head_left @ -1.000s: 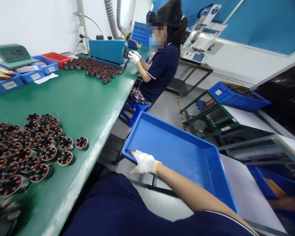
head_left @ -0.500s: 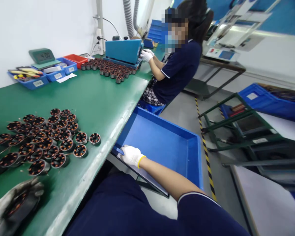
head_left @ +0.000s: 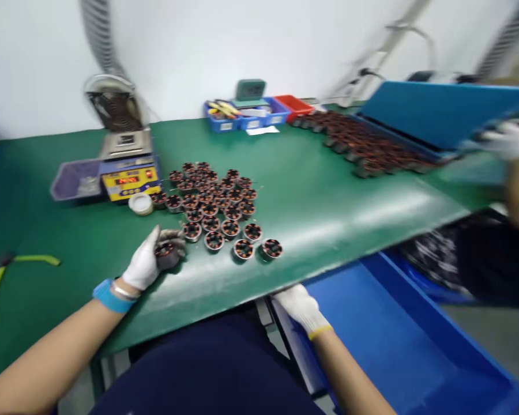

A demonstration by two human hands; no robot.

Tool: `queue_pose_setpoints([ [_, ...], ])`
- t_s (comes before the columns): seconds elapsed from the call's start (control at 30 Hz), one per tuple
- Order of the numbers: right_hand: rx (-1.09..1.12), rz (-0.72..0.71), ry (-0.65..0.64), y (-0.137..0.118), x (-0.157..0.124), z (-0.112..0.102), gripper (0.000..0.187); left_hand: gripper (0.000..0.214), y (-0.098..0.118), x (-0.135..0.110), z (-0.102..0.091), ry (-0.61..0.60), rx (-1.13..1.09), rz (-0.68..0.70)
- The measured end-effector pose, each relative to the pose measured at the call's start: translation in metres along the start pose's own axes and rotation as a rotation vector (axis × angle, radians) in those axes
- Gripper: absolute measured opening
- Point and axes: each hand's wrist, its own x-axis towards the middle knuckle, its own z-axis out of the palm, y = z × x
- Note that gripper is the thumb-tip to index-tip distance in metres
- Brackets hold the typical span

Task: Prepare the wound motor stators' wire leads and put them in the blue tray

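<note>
My left hand [head_left: 149,259], in a white glove with dirty fingertips, is closed around a motor stator [head_left: 166,253] with copper windings, low over the green bench. Just beyond it stand several more such stators [head_left: 214,239] in a close cluster, open ends up. Below the bench's front edge, my right hand [head_left: 298,305], also gloved, is closed at the near corner of a big blue tray [head_left: 363,334]. The bench edge hides its fingertips.
Left of the cluster stand a soldering pot with a lit display [head_left: 130,180], a purple bin [head_left: 71,181] and a round tin [head_left: 140,203]. Green-handled pliers [head_left: 8,262] lie far left. At right, a co-worker's gloved hand [head_left: 512,140] is beside a blue machine [head_left: 436,112].
My view has swung left, bringing the soldering pot and pliers into sight. My left hand still holds the stator, and my right hand stays at the tray's corner.
</note>
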Motion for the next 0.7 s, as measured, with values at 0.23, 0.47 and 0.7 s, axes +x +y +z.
queue_pose_setpoints([
  [0.23, 0.305, -0.197, 0.865, 0.016, -0.055, -0.001, 0.042, 0.086, -0.012, 0.006, -0.018, 0.031, -0.107, 0.359],
  [0.47, 0.212, -1.174, 0.659, -0.161, -0.076, -0.059, 0.050, 0.088, -0.015, -0.012, -0.018, 0.049, -0.112, 0.654],
  [0.7, 0.408, -1.274, 0.449, -0.274, -0.038, -0.044, 0.056, 0.079, -0.019, -0.013, -0.030, 0.042, -0.026, 0.930],
])
